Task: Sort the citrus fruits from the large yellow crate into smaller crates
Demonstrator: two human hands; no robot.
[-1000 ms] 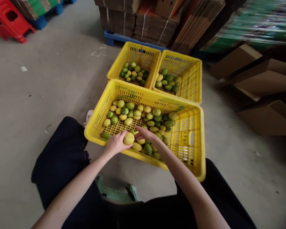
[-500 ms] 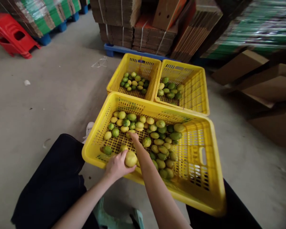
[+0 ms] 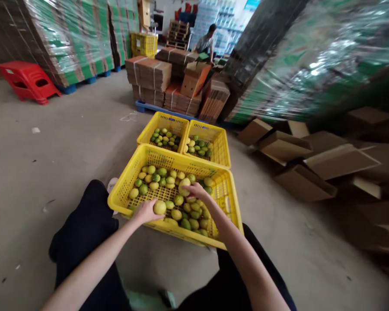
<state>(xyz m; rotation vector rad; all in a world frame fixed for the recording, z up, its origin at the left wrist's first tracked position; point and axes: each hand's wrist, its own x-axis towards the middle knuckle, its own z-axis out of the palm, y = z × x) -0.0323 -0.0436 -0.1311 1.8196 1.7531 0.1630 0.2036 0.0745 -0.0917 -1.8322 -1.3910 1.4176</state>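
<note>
My left hand (image 3: 145, 211) is closed around a yellow lemon (image 3: 159, 207) above the near edge of a large yellow crate (image 3: 231, 207). In my right hand (image 3: 196, 190) is another yellowish lemon (image 3: 184, 187), held over the middle of the same crate. Loose yellow and green lemons lie on the crate's slotted floor, with a looser group (image 3: 154, 177) at the left and a denser heap (image 3: 194, 214) toward the right. My right hand and forearm hide part of the heap.
Two smaller yellow crates (image 3: 228, 151) with some lemons stand just beyond. Bundled flat cartons (image 3: 149, 73) sit on a blue pallet (image 3: 142, 106). Open cardboard boxes (image 3: 285, 147) pile up at right. A red stool (image 3: 29, 82) stands left; a person (image 3: 205, 43) is in the background.
My right hand has come up from the crate floor at the left, moved right, and now holds a lemon. My left hand keeps its lemon. The view has tilted up, showing more background.
</note>
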